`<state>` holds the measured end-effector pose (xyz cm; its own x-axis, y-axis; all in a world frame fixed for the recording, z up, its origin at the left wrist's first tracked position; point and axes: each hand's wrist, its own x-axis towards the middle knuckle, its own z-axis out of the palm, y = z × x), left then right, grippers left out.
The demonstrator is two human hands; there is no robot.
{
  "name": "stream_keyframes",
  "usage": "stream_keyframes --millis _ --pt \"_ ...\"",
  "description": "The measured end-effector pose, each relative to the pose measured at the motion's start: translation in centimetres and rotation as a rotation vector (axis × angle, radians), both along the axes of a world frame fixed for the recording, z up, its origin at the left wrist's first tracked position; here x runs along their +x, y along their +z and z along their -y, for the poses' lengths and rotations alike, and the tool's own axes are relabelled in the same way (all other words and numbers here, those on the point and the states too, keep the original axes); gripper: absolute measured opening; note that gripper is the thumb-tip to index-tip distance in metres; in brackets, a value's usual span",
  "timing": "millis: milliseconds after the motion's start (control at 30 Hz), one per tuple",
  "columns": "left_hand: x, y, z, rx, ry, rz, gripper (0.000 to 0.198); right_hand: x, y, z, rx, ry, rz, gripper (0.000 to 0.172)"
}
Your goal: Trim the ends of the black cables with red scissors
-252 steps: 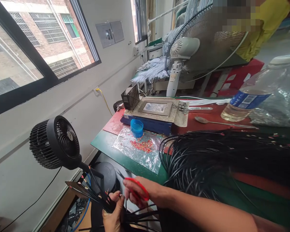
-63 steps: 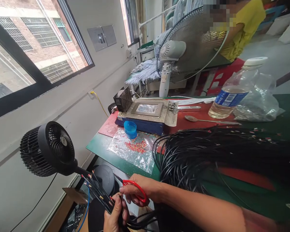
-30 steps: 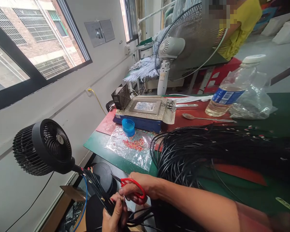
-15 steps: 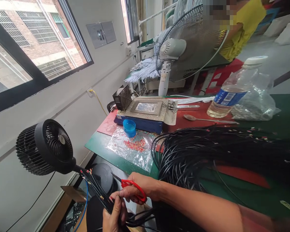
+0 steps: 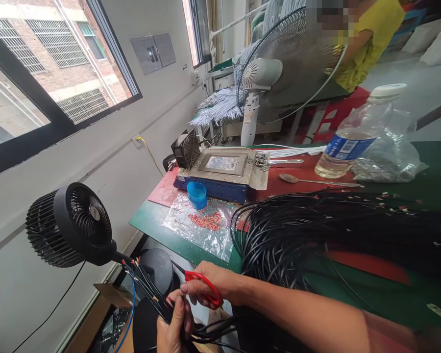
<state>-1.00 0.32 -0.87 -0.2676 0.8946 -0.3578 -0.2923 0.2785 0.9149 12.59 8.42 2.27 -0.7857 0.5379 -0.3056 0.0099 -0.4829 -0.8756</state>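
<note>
My left hand (image 5: 174, 321) is closed around a bundle of black cables (image 5: 147, 282), low in the view. Red, white and yellow wire ends stick out at the bundle's upper tip. In my right hand (image 5: 209, 284) is a pair of scissors (image 5: 208, 288) with red handles, its dark blades pointing up and left, beside the bundle. The thumb and a finger of my right hand meet the left fingertips; whether something small lies between them I cannot make out. A large heap of black cables (image 5: 279, 240) covers the table to the right.
A black fan (image 5: 83, 220) stands at left. On the table are a blue cup (image 5: 197, 195), a plastic sheet (image 5: 216, 240) with coloured bits, a solder pot (image 5: 220, 171), a spoon (image 5: 316, 181) and a bottle (image 5: 345, 152). Beyond a standing fan (image 5: 260, 76) is a person in yellow (image 5: 375, 49).
Almost nothing has changed. Both hands, the scissors and the cable bundle stay in nearly the same place; the view has shifted very slightly.
</note>
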Motion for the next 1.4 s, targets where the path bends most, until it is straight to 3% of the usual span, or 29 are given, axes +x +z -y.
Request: stream_keyframes --millis 800,1067,1400 --pt "-0.19 -0.27 0.08 0.027 0.018 0.109 0.032 0.16 0.38 -0.04 -0.084 0.056 0.03 0.038" --pt "-0.39 -0.66 0.24 0.066 -0.026 0.113 0.028 0.12 0.9 0.02 -0.036 0.051 0.058 0.037" --pt "0.08 -0.18 0.21 0.024 0.031 0.129 0.028 0.14 0.65 0.04 -0.027 0.03 0.033 0.041"
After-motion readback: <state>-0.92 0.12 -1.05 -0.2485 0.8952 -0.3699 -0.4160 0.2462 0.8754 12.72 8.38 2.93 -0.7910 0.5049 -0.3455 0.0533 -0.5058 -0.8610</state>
